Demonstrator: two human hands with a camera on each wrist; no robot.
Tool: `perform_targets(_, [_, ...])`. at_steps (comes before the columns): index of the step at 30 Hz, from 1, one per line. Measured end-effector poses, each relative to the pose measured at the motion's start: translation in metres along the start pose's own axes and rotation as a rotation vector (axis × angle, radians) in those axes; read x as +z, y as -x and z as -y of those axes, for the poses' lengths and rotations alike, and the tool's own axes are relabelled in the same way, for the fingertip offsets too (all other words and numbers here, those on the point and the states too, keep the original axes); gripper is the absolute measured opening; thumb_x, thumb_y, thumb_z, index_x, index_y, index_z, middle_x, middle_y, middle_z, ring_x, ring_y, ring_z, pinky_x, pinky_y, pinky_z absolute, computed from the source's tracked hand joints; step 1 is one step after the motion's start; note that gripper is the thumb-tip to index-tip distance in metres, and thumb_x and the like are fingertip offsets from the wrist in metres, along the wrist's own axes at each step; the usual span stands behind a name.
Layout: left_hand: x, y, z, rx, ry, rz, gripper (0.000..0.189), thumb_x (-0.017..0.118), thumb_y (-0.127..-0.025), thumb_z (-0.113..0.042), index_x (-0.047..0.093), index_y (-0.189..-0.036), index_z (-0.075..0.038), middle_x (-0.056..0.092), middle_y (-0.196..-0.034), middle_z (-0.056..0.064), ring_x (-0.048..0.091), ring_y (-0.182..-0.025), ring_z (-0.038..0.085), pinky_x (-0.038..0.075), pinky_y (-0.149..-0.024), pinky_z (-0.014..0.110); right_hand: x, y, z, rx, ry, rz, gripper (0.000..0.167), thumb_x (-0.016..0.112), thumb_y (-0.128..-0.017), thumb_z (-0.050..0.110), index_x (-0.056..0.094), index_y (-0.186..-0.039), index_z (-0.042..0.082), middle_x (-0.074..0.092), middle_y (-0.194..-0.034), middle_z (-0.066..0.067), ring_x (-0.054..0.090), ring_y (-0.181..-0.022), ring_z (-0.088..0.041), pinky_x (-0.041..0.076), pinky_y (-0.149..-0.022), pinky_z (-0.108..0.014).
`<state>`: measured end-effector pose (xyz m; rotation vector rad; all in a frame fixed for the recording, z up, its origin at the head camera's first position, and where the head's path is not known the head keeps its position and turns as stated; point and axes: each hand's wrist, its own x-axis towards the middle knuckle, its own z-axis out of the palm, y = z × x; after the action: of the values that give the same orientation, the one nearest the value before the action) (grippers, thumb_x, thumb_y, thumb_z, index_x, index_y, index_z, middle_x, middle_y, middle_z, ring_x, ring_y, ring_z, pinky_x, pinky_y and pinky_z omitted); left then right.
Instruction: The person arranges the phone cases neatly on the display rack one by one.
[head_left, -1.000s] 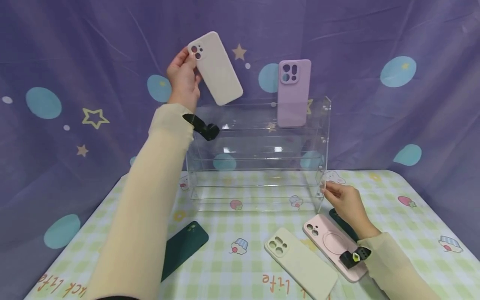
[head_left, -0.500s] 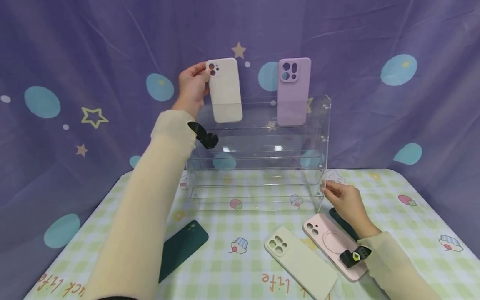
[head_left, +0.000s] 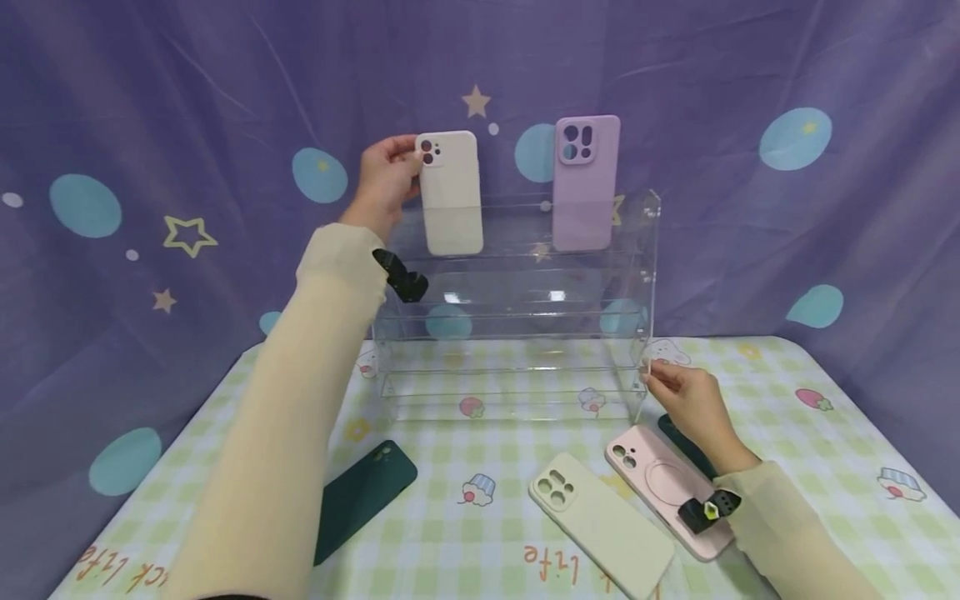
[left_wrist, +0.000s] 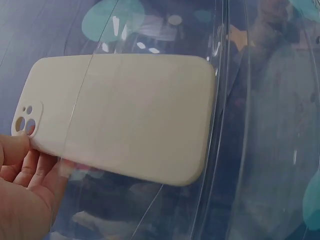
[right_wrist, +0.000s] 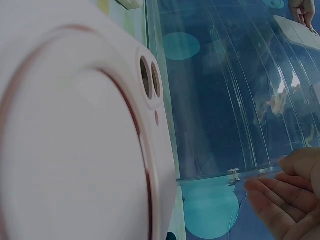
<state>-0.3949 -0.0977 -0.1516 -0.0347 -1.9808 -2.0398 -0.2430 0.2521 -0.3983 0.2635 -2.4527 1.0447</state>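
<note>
My left hand (head_left: 386, 183) pinches a white phone case (head_left: 453, 196) by its camera-end corner, thumb beside the lens holes. The case stands nearly upright, its lower end behind the front lip of the top tier of a clear acrylic display stand (head_left: 517, 287). In the left wrist view the bottom edge of the white case (left_wrist: 135, 115) sits right at the tier's ledge. To its right, a lilac phone case (head_left: 585, 187) stands in the same tier. My right hand (head_left: 692, 404) pinches the stand's right side panel low down, thumb and fingers at its edge.
On the checked tablecloth (head_left: 442, 550) lie a cream phone case (head_left: 603, 525), a pink phone case (head_left: 663, 483) and a dark green case (head_left: 686, 446) partly under my right wrist. Another dark green case (head_left: 367, 500) lies left, partly behind my left sleeve. A purple curtain (head_left: 187, 108) hangs behind.
My left hand has brought the white case down and right from above the stand, turning it from tilted to nearly upright in the top tier. My right hand has stayed on the side panel.
</note>
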Motion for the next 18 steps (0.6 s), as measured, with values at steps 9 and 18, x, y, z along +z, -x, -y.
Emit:
perform_targets(9, [-0.002, 0.004, -0.005, -0.039, -0.005, -0.009, 0.024, 0.058, -0.093, -0.007, 0.064, -0.117, -0.009, 0.063, -0.109, 0.003, 0.058, -0.094, 0.012, 0.048, -0.086, 0.027, -0.002, 0.0, 0.002, 0.022, -0.003, 0.018, 0.029, 0.062, -0.09, 0.004, 0.061, -0.113, -0.014, 0.066, -0.101, -0.029, 0.067, -0.086, -0.039, 0.056, -0.069, -0.041])
perform_targets(18, [-0.018, 0.017, -0.015, 0.072, 0.056, -0.025, 0.036, 0.065, -0.087, -0.001, 0.061, -0.122, -0.006, 0.063, -0.121, 0.006, 0.059, -0.106, 0.012, 0.046, -0.091, 0.025, -0.003, 0.0, 0.001, 0.033, 0.006, 0.029, 0.031, 0.062, -0.091, 0.008, 0.061, -0.114, -0.012, 0.066, -0.102, -0.028, 0.067, -0.087, -0.038, 0.056, -0.07, -0.041])
